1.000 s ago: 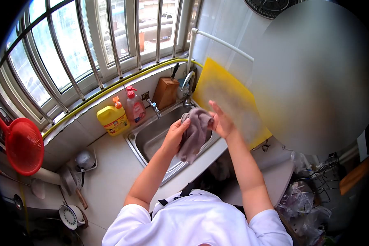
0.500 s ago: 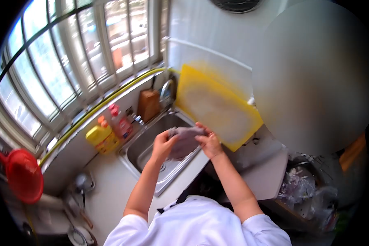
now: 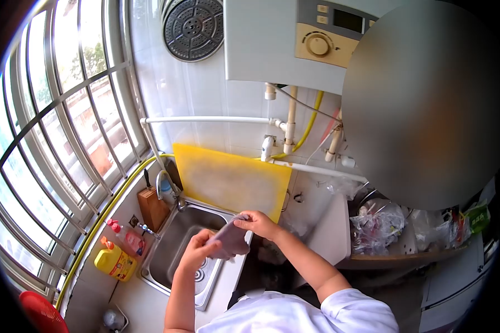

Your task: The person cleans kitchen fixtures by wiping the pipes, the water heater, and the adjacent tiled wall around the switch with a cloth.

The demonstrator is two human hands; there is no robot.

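Observation:
A greyish-purple cloth (image 3: 231,240) hangs between my two hands, above the right edge of the steel sink (image 3: 175,244). My left hand (image 3: 199,251) grips its left side, fingers closed on the fabric. At the upper right corner, my right hand (image 3: 256,224) pinches the cloth between thumb and fingers. Behind the sink's far edge stands the curved faucet (image 3: 162,186). The sink's drain shows below my left hand.
A yellow-edged board (image 3: 233,177) leans against the wall behind the sink. Left of the basin stand a yellow bottle (image 3: 115,262), a pink bottle (image 3: 129,240) and a wooden knife block (image 3: 153,208). Plastic bags (image 3: 380,225) lie at right; a red strainer (image 3: 39,312) is at lower left.
My view has turned up and to the right, bringing the water heater and pipes into sight. Both hands still hold the cloth, which now slants, its right end higher.

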